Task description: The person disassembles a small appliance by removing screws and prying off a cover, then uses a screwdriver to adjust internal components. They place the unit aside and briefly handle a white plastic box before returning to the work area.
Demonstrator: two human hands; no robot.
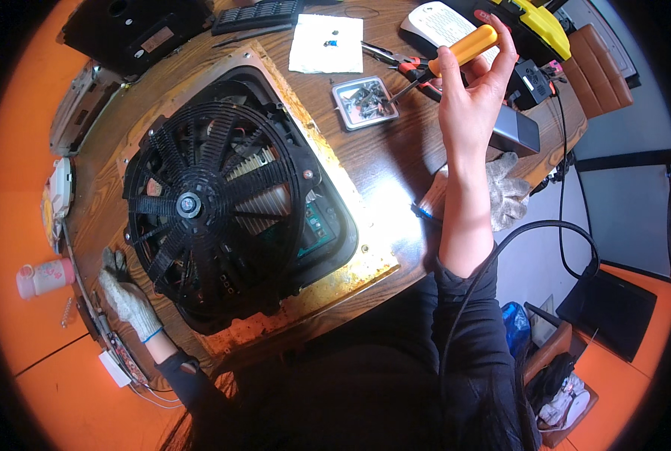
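My bare right hand (471,109) is raised over the table's right side, fingers closed around the orange handle of a screwdriver (467,51). Its shaft slants down and left to the edge of a small square tray (338,104) full of screws and small metal parts. My left hand (127,301), in a white work glove with grey fingertips, is beside the left edge of the unit; its fingers look stretched out and hold nothing visible. Between the hands lies an induction-cooker-like unit with a large black fan (190,205); a green circuit board (314,225) and metal fins show beneath it.
Pliers (409,65) with red grips lie behind the tray, beside a white sheet (309,56) bearing small parts. An empty work glove (507,194) lies beneath my right forearm. A black cable (534,224) loops across my right sleeve. A yellow-and-black case (542,26) stands far right.
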